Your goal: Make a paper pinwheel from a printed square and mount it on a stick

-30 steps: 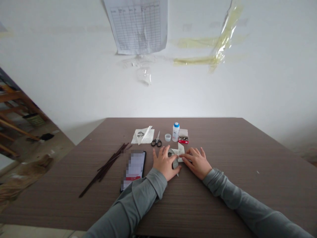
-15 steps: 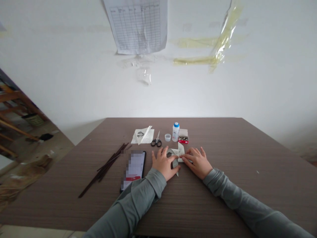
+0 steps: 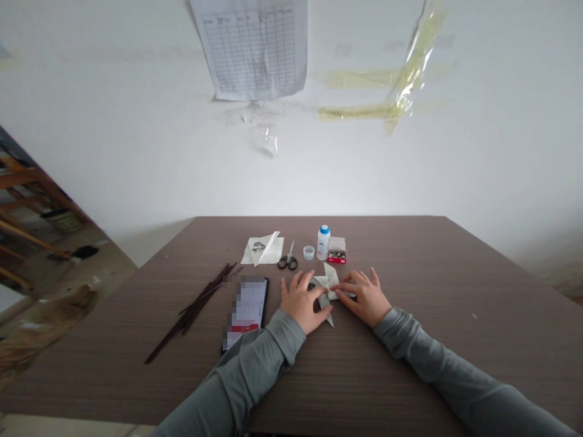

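Observation:
A folded paper pinwheel [image 3: 328,285] of printed paper lies flat on the brown table [image 3: 410,352] between my two hands. My left hand [image 3: 301,301] rests on its left side with fingers spread and pressing down. My right hand [image 3: 364,296] lies on its right side, fingers stretched over the paper toward the middle. Pointed flaps stick out above and below the hands. Both arms wear grey sleeves.
Behind the hands stand a white glue bottle with blue cap [image 3: 323,242], a small clear cap [image 3: 308,252], a red box of pins [image 3: 337,250] and scissors [image 3: 288,258]. Paper scraps [image 3: 263,249] lie further left. A phone [image 3: 246,312] and several dark sticks [image 3: 195,306] lie left.
The hands stayed pressed on the paper and shifted slightly. The lower flap of the pinwheel now pokes out more below my left hand.

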Motion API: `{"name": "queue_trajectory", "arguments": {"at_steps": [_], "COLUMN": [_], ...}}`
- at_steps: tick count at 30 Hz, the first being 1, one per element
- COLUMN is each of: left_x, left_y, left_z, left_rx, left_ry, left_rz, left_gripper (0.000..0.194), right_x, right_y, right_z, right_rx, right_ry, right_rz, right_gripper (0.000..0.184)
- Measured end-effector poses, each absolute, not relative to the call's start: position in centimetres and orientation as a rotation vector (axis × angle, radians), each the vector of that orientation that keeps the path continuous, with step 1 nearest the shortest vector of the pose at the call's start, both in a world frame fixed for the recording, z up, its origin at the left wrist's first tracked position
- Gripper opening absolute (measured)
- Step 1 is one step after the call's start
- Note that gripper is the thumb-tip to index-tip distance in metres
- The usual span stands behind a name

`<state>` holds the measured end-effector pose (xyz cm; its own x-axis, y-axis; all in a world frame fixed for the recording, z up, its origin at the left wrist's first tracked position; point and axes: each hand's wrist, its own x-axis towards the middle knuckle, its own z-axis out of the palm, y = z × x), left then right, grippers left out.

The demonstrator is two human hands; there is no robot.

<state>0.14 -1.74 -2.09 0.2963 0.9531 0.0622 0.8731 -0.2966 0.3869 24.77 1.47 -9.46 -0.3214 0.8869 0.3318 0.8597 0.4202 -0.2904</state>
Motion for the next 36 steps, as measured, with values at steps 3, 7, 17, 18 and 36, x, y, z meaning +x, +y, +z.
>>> {"name": "queue_trajectory", "arguments": {"at_steps": [3,7,17,18,36], "left_x": [0.1,0.0,-0.7,-0.7,-1.7], "left_y": [-1.9,-1.9,-1.8,-1.7,-1.1], "left_z": [-2.2,-2.5,-3.1,-3.2,-4.2], "left_rx": [2.288,2.292,2.307,2.31,2.327], "left_ry": [1.661,1.676,1.644,1.648,1.767], "left_rz": [0.399,0.449,0.464,0.467,0.449], "left_gripper": [0.044,0.045,0.048,0.05,0.061], "right_x": [24.7,25.2,25.9,25.9,27.8], "right_y": [1.5,2.0,3.2,3.4,5.8], "right_z": [-9.4,-8.9,-8.7,-9.0,-9.5], "right_rx": [-1.488,-1.46,-1.427,-1.423,-1.273], "right_ry": [-2.2,-2.261,-2.284,-2.275,-2.079], "right_rz": [0.05,0.185,0.298,0.314,0.119], "right_gripper": [0.036,0.038,0.035,0.034,0.043]}}
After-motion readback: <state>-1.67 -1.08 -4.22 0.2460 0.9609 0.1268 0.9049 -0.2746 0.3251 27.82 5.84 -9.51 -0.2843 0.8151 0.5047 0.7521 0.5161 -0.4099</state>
